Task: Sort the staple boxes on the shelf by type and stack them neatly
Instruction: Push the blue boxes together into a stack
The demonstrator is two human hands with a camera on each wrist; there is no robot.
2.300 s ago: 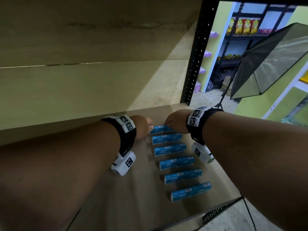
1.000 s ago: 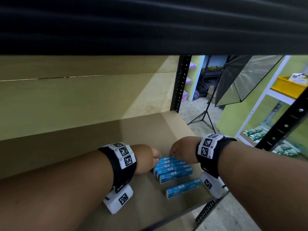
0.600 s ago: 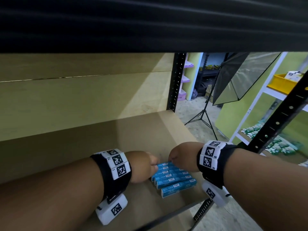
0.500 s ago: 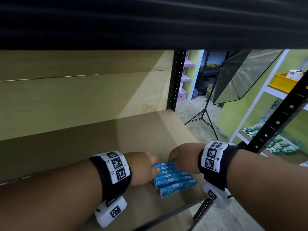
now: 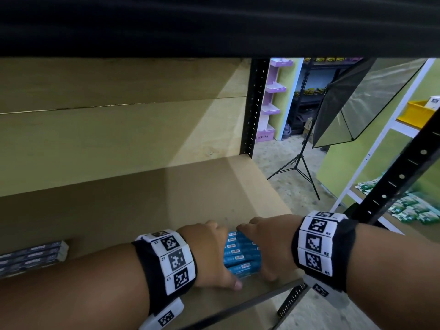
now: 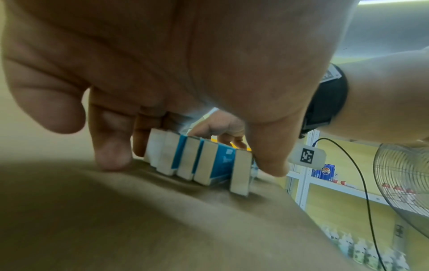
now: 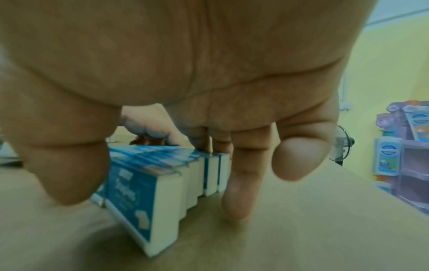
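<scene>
**Both hands bracket the blue boxes**

Head view: near the shelf's front edge, the blue boxes stand pressed together in a row. The left hand and right hand cup the row's two ends, thumbs at the near box. Dark boxes lie stacked far left. A purple stand reads "LOW MI".

Left wrist view: fingers curl round the white box ends; a Pepsi can sits beyond.

Right wrist view: the near box tilts, its lettering too blurred to read.
</scene>
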